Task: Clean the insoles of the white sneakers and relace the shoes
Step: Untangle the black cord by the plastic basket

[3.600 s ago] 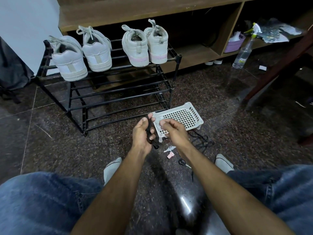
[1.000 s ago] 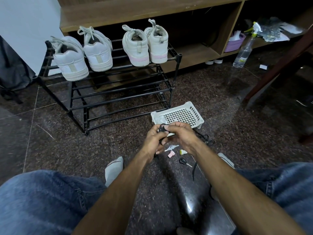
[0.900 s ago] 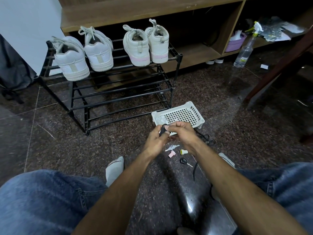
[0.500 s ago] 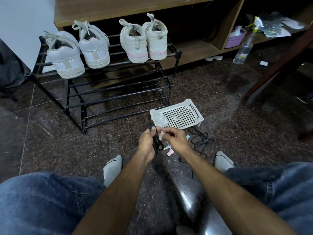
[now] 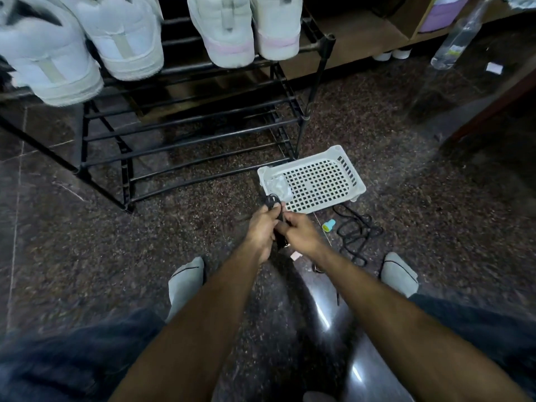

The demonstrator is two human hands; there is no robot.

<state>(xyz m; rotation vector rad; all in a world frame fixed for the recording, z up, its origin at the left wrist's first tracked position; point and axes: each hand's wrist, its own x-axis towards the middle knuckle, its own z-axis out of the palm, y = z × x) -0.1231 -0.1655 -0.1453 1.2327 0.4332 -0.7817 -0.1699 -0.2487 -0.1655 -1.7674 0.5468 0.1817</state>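
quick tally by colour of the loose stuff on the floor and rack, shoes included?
White: 5, four white sneakers on the black metal rack () and one white perforated plastic basket
Black: 2, black lace bundle in both hands, loose black lace on the floor
Teal: 1, small teal cap
Total: 8

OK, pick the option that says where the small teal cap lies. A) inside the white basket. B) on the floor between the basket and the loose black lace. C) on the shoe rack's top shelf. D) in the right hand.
B: the teal cap lies on the floor, just below the white basket and left of the loose black lace; both hands are on a different black lace.
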